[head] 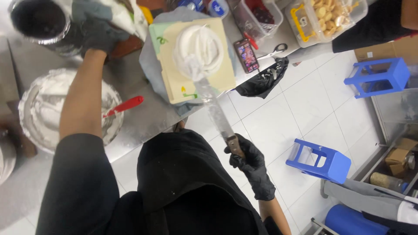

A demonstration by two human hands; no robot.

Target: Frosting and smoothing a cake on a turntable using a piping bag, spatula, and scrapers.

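My right hand (249, 164), in a black glove, grips the wooden handle of a long palette knife (213, 106). Its blade reaches up to a white cream-covered cake (199, 48) that stands on a pale square board (217, 78), and cream clings to the blade near the cake. My left hand (96, 35), also gloved in black, is stretched out to the far left of the steel counter (130, 74), resting near a dark round container (37, 19). I cannot tell whether it holds anything.
A foil-lined bowl of white cream (43, 109) with a red-handled spatula (124, 105) sits left. A phone (246, 55), scissors (272, 51), a black bag (263, 80) and clear tubs (324, 17) lie at the counter's right end. Two blue stools (322, 160) (378, 76) stand on the tiled floor.
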